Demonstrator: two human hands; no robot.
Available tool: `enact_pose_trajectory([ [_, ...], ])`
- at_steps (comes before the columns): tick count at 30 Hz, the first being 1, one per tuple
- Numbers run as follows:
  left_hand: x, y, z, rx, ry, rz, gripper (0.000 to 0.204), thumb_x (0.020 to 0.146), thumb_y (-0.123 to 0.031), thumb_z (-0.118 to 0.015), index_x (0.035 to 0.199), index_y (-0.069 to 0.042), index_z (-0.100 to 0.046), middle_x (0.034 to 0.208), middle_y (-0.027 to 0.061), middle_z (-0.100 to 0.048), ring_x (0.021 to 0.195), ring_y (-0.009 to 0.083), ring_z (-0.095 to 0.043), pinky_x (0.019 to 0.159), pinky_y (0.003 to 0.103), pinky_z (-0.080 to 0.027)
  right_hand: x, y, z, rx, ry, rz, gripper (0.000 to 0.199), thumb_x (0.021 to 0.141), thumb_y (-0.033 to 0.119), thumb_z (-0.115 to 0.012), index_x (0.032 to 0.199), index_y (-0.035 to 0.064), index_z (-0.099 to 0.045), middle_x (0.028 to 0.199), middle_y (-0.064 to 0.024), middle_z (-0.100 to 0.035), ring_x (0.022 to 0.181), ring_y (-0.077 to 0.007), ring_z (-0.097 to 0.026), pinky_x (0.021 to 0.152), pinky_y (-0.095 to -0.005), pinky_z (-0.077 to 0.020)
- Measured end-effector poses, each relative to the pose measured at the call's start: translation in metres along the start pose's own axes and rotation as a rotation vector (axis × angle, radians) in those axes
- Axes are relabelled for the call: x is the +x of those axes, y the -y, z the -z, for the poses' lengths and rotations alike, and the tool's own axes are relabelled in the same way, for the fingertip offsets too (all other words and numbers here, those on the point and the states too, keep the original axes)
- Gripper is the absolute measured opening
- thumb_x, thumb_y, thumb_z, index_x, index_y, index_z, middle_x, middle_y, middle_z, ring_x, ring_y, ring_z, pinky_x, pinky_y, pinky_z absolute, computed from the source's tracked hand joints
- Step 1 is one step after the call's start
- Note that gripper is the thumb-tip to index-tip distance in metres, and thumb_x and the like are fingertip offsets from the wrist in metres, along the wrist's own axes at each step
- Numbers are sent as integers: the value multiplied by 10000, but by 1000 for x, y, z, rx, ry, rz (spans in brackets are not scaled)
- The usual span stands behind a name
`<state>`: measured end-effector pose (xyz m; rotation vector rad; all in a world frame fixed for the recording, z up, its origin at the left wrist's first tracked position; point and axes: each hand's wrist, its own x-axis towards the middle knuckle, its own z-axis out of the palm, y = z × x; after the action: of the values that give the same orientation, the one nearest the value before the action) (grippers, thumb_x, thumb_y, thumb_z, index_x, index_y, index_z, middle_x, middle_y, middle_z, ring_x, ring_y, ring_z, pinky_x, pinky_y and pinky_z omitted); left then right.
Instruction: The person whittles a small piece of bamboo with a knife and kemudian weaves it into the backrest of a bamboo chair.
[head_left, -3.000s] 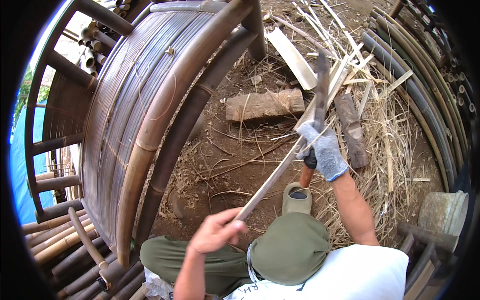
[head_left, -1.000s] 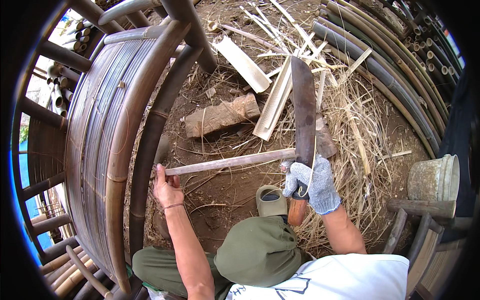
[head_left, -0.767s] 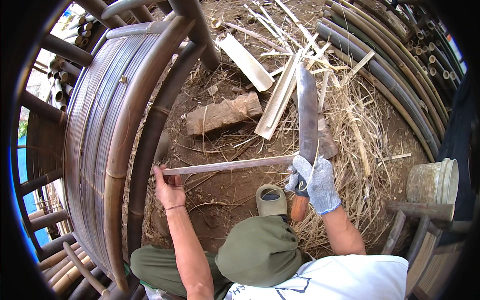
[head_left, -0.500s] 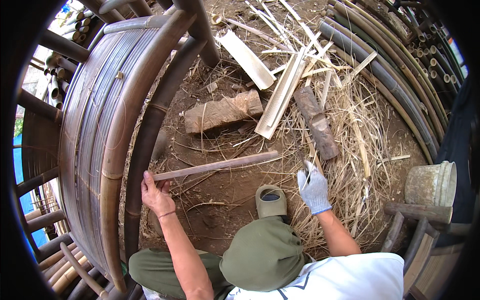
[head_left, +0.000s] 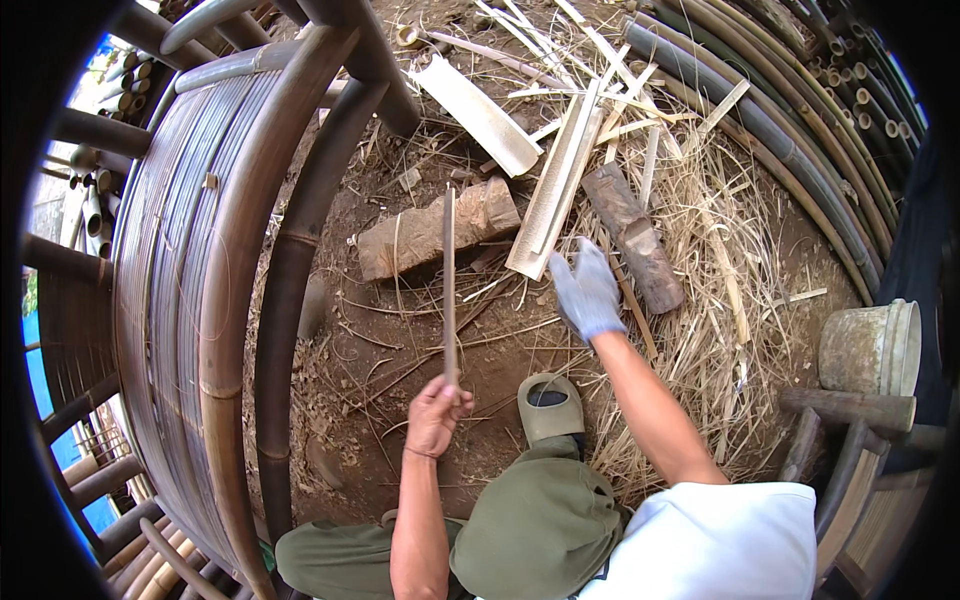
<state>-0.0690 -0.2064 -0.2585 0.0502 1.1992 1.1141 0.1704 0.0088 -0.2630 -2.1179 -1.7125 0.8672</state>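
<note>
Head view: left hand grips bamboo strip, dirt around

Wood block behind bamboo strip, bucket far right

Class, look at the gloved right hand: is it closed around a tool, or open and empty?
Open and empty. The right hand shows spread fingers above the littered ground, gripping nothing, while the left hand holds a bamboo strip.

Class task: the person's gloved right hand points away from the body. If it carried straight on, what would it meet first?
Probably the pale split bamboo slat lying just beyond the right hand, though depth is hard to judge.
</note>
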Motion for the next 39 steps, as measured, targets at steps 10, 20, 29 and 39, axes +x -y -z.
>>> enact_pose_trajectory([
  [10, 24, 10, -44, 373, 127, 69, 263, 919, -68, -701, 1160, -13, -612, 940, 33, -673, 821, 100, -648, 740, 266, -566, 53, 16, -26, 150, -140, -144, 374, 777, 289, -690, 969, -25, -625, 947, -293, -686, 883, -439, -692, 787, -504, -545],
  [20, 40, 12, -94, -9, 23, -42, 234, 926, -68, -567, 1158, -46, -557, 930, 58, -678, 685, 95, -572, 607, 242, -458, -107, -28, -2, 196, 0, 179, 356, 882, 178, -654, 1114, -9, -460, 903, -231, -615, 836, -413, -647, 760, -486, -520],
  [29, 65, 47, -70, -87, -91, -64, 258, 936, -302, -743, 1052, -99, -634, 778, -48, -614, 606, 24, -493, 513, 178, -395, -137, -14, -30, 602, 492, 218, 761, 885, 230, -728, 1500, -22, -355, 1422, -221, -513, 1333, -285, -514, 1096, -383, -432],
  [39, 31, 21, -57, -143, 66, 117, 196, 931, -195, -733, 1080, -106, -640, 783, -64, -611, 549, 14, -473, 454, 179, -339, -133, -6, -30, 1174, 882, -491, 452, 1006, 281, -611, 1378, 39, -522, 1213, -78, -617, 1047, -132, -616, 951, -300, -490],
])
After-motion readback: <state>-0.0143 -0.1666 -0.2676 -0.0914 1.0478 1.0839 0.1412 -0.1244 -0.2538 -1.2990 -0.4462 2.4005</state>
